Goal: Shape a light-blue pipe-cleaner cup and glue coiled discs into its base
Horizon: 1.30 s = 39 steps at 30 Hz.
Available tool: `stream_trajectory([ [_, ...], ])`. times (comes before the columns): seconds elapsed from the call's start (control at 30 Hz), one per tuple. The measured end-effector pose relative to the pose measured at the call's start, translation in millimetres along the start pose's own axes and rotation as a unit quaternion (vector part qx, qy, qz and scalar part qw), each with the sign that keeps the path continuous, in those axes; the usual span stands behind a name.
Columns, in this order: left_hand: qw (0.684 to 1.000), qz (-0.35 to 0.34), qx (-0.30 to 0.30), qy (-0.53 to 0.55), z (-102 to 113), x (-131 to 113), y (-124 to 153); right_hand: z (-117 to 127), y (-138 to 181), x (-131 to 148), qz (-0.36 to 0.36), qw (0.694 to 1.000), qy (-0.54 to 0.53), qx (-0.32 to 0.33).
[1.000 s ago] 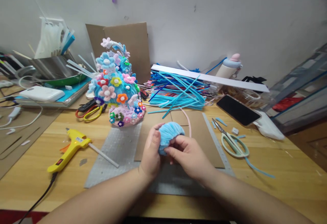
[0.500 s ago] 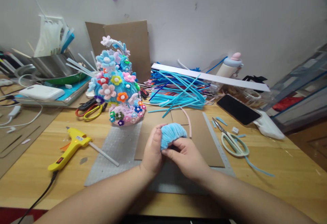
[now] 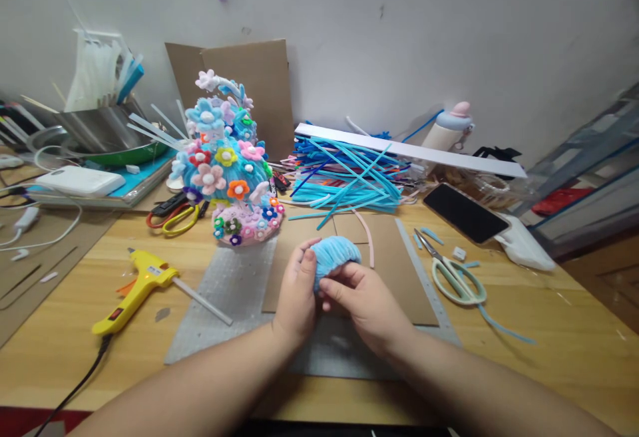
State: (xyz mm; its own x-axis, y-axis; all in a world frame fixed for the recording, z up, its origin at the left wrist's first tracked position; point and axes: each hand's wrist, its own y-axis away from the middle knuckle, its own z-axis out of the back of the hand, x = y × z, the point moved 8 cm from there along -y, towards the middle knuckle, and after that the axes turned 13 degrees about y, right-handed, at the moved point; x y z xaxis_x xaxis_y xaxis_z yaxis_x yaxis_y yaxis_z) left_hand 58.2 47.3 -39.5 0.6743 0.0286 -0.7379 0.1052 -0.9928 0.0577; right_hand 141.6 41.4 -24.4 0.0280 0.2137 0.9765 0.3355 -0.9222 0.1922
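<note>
A rounded, fuzzy light-blue piece made of pipe cleaners is held above the cardboard sheet. My left hand grips its left side, thumb lying along the edge. From the right, my right hand pinches its lower edge between thumb and fingers; the underside is hidden. Beneath the cardboard lies a grey cutting mat. Behind my left hand stands a blue craft figure covered in colourful pipe-cleaner flowers, on a pink base.
A yellow glue gun with a glue stick lies at left. Pale-handled scissors and a phone lie at right. A pile of blue pipe cleaners is at the back, near a bottle. Red-and-yellow scissors lie by the figure.
The blue piece has tilted and shifted slightly left in my hands. My right fingers have moved a little along its lower edge. Other things stay put.
</note>
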Motion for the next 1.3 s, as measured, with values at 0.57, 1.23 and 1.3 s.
stream_trajectory([
  [0.57,1.000,0.009,-0.012,0.004,0.4,4.4,-0.3,-3.9,-1.0,-1.8,0.017,1.000,0.019,0.013],
  [1.23,0.999,0.004,0.039,0.008,0.4,13.3,-1.4,1.3,-0.2,6.8,0.031,0.995,0.100,-0.007],
  [1.3,0.999,0.007,0.038,0.011,0.1,13.8,-0.7,0.2,-0.5,6.3,0.029,0.995,0.099,-0.002],
])
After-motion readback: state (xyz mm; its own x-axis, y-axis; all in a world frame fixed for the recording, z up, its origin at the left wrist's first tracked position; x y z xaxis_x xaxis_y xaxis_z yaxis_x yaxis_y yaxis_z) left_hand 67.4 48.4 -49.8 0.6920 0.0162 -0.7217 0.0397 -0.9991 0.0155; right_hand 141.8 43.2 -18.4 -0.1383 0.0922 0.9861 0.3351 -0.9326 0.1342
